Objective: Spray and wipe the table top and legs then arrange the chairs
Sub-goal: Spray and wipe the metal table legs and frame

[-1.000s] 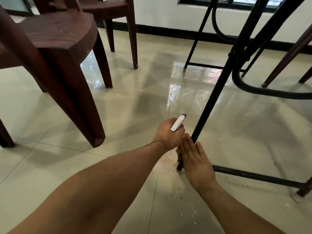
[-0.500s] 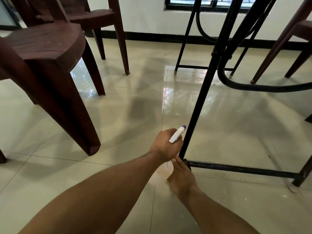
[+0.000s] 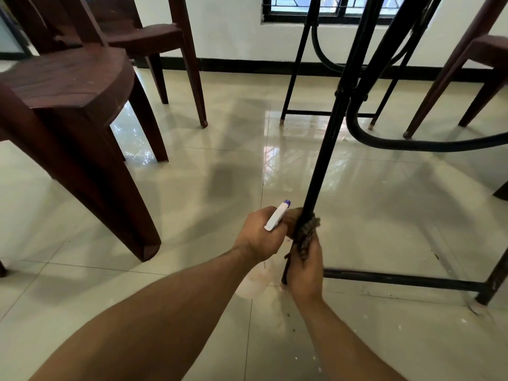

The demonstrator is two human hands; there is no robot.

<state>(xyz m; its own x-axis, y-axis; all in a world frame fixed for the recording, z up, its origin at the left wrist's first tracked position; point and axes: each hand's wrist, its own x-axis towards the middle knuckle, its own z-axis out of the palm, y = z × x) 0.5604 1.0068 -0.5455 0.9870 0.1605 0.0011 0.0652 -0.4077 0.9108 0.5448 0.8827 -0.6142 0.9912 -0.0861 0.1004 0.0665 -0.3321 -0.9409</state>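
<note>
- Cloth (image 3: 305, 232), brownish and crumpled, is bunched round the black table leg (image 3: 330, 133) just above the right hand (image 3: 305, 266).
- The right hand's fingers curl up round the cloth's lower end and grip it against the leg. The hand sits low on the leg, with the leg's foot just behind it.
- A floor-level crossbar (image 3: 398, 279) of the table frame runs off to the right from beside this hand.
- The left hand (image 3: 259, 237) is closed in a fist round the neck of the spray bottle (image 3: 276, 215). The bottle's white head with a blue nozzle juts up and forward out of the fist and points at the leg.
- The nozzle lies just left of the cloth; whether they touch cannot be told.
- The bottle's pale body hangs below the left hand, close over the tiled floor (image 3: 192, 188).
- The two hands are just beside each other, the left slightly higher.
- A dark brown chair (image 3: 68, 86) stands well to the left of the left hand, with a second chair (image 3: 154, 34) beyond it.
- A curved black tube (image 3: 398, 144) of the frame hangs above and to the right of the right hand, and a third chair (image 3: 481, 59) stands farther off that way.
</note>
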